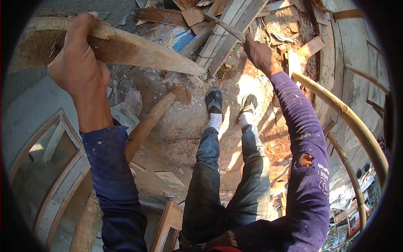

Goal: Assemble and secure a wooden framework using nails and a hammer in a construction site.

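Note:
My left hand (80,65) is wrapped round a rough wooden plank (145,50) at the upper left, thumb over its top edge. The plank narrows to a pointed end at the middle of the view, and its left part runs toward the rim. In my right hand (261,54), closed at the upper right, is a slim, long tool (226,28) that looks like a blade or bar. It points up and left, apart from the plank. The fingers hide its grip, so its exact kind does not show.
Stacked boards (224,35) and broken wood scraps (163,17) lie ahead. A bamboo pole (151,119) slants at my left, near a wooden window frame (63,168). Curving bamboo poles (348,115) stand at my right. My feet are on rubble-strewn dirt (176,143).

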{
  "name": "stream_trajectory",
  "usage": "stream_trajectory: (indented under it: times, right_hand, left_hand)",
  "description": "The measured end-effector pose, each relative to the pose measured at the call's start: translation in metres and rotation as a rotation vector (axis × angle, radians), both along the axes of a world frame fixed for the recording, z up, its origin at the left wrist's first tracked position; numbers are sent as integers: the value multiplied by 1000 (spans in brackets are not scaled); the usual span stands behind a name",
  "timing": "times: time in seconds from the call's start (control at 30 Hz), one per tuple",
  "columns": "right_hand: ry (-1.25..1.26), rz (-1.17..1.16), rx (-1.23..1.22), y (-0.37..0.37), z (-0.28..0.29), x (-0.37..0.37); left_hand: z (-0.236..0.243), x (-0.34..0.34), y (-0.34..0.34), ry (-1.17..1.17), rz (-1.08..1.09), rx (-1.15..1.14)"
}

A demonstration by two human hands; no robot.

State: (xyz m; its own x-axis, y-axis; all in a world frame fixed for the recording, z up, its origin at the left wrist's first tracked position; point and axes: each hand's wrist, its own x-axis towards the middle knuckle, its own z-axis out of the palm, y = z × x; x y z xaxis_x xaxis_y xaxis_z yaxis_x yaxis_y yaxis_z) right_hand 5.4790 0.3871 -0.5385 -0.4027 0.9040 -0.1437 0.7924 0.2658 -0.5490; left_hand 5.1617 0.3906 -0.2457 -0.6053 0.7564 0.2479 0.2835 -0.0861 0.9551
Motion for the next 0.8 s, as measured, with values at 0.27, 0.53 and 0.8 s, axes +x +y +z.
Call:
stream_trajectory:
  times: [0.27, 0.53, 0.8]
  right_hand:
    - [-303, 149, 184, -25, -102, 62]
    - [-285, -153, -432, -21, -43, 26]
    - [766, -795, -867, -79, 53, -12]
  left_hand:
    - [24, -40, -73, -48, -129, -86]
    - [26, -70, -88, -77, -132, -137]
    - [8, -54, -5, 146, -58, 29]
